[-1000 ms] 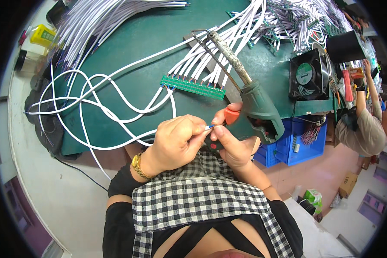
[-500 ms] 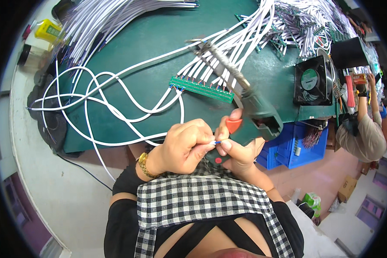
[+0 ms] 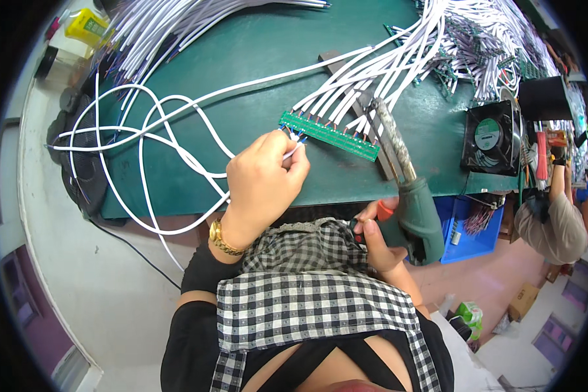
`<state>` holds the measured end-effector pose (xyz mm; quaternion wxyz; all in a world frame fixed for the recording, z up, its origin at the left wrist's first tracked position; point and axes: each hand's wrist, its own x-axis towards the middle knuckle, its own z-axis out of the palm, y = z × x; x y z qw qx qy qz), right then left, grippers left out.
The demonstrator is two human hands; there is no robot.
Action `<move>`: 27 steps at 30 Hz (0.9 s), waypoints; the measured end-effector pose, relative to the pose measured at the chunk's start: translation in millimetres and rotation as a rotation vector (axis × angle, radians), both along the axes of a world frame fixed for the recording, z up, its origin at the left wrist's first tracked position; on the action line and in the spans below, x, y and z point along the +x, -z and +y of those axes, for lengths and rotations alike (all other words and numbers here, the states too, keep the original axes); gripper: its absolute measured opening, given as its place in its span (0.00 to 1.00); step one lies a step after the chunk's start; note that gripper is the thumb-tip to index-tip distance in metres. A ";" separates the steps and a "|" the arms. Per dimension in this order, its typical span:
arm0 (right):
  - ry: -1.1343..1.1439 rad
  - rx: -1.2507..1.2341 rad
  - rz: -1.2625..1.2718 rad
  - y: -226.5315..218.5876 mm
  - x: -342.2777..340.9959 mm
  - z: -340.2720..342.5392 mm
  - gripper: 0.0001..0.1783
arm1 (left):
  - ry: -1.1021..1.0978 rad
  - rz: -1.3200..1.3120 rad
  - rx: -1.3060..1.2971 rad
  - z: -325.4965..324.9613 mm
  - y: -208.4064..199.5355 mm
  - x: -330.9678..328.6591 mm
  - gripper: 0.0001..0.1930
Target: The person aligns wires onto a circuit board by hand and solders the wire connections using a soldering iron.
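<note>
My left hand is closed in a pinch on a white cable end, whose thin blue wires reach the lower left edge of a long green circuit board. White cables with bared leads line that board's far edge. Below the table's front edge, my right hand is wrapped round the grip of a soldering gun with a dark green body and an orange trigger. Its long metal barrel points up, past the board's right end. The gun hides part of my right fingers.
A dark metal bar lies under the board. Loose white cables loop across the left, with a bundle behind. More wired boards pile up at the far right, near a black fan. A blue bin stands below.
My left hand has moved up and away from my right hand, carrying the cable end to the board. My right hand has dropped back with the soldering gun; the view has shifted slightly.
</note>
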<state>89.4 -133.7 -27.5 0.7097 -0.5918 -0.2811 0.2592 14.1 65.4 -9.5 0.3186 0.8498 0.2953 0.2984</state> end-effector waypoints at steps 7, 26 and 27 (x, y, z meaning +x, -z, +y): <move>-0.047 -0.478 -0.310 -6.6 -6.0 -30.8 0.05 | -0.017 0.054 0.102 -3.9 7.2 11.8 0.07; -0.054 -0.488 -0.145 -19.9 -2.3 -22.2 0.09 | 0.088 0.038 0.206 -4.2 8.6 11.6 0.09; -0.056 -0.490 -0.141 -19.3 -2.6 -22.7 0.09 | 0.096 0.052 0.211 -4.9 8.1 11.3 0.09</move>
